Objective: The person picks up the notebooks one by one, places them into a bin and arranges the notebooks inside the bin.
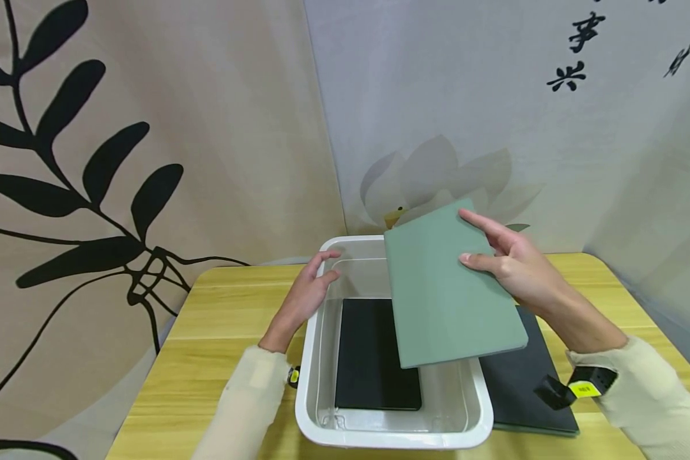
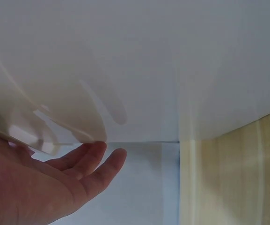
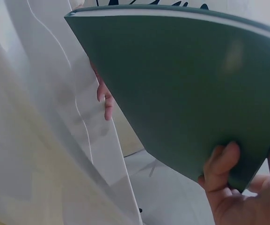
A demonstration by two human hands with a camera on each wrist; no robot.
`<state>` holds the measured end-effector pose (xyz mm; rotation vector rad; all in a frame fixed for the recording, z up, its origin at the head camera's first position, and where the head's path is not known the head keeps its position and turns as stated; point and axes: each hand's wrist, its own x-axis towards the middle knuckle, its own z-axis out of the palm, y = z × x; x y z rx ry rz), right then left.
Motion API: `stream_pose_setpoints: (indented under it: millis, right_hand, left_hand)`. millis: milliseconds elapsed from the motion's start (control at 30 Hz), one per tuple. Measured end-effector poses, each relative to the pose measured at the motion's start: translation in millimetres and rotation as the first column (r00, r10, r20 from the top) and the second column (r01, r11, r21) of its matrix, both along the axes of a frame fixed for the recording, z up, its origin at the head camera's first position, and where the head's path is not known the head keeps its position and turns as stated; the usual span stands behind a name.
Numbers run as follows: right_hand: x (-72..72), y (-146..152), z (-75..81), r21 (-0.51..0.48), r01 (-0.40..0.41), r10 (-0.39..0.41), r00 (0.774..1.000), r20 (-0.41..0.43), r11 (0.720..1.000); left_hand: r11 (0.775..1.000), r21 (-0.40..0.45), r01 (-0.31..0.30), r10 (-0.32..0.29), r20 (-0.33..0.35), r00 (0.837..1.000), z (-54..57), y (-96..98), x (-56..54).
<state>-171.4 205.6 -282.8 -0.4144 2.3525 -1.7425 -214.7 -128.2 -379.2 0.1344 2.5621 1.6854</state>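
Note:
A pale green hardcover notebook (image 1: 448,294) is held up at a tilt over the right part of a white plastic bin (image 1: 397,441). My right hand (image 1: 512,259) grips it by its upper right edge, with thumb and index finger on the front cover. Other fingertips (image 3: 223,161) press the back cover in the right wrist view, where white page edges show along the top. My left hand (image 1: 307,291) grips the bin's left rim, thumb and index finger over the inside and other fingers under the rim outside. Inside the bin lies a black notebook (image 1: 374,364), flat on the bottom.
Right of the bin, a dark notebook (image 1: 529,390) lies on the wooden table (image 1: 218,358), partly hidden by the green one. A greenish edge shows beneath it. Behind the table hangs a light cloth backdrop (image 1: 253,128) with printed leaves and characters.

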Motion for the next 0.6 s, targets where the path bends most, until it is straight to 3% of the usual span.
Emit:
stream_pose_setpoints:
  millis: [200, 600]
  right_hand:
    - [-1.6, -10.0, 5.0, 0.015, 0.027, -0.027, 0.999, 0.038, 1.0]
    - [-6.8, -30.6, 10.0, -0.024, 0.0, 0.002, 0.997, 0.071, 1.0]
  left_hand:
    - [1.0, -0.006, -0.003, 0.003, -0.006, 1.0, -1.3, -0.9, -0.4]
    - [1.0, -0.013, 0.028, -0.028, 0.014, 1.0, -1.8, -3.0, 1.6]
